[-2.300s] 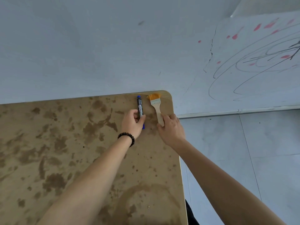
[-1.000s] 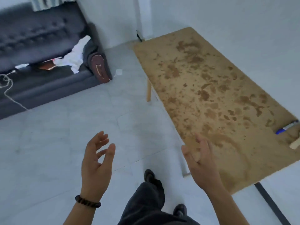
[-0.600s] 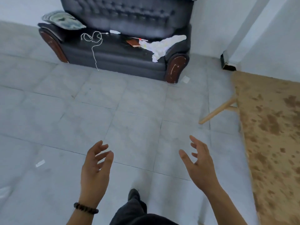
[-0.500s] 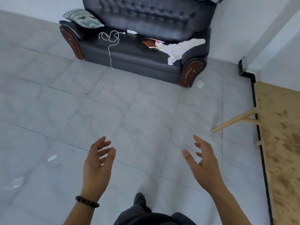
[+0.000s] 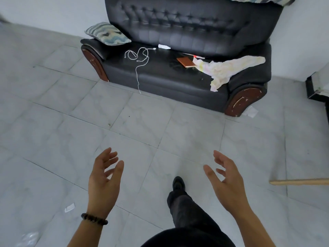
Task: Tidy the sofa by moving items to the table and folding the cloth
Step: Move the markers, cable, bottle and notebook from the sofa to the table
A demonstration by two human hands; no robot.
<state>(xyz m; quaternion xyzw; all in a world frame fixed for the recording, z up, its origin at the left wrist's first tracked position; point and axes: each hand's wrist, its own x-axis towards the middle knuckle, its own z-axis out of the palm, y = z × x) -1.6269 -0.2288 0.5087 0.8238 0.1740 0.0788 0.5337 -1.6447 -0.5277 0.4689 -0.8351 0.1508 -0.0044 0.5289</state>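
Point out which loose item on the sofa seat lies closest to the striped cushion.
The white cable, coiled beside the cushion, one end trailing down the front. The brown notebook and crumpled cloth lie well beyond it.

You have only one view, worn on your head (a wide-angle lens). It looks forward and steeply down over the floor (image 5: 142, 122). Your left hand (image 5: 104, 182) and right hand (image 5: 226, 182) are close under the lens, low in the frame. The sofa (image 5: 178, 32) stands well beyond both hands, its front facing you.
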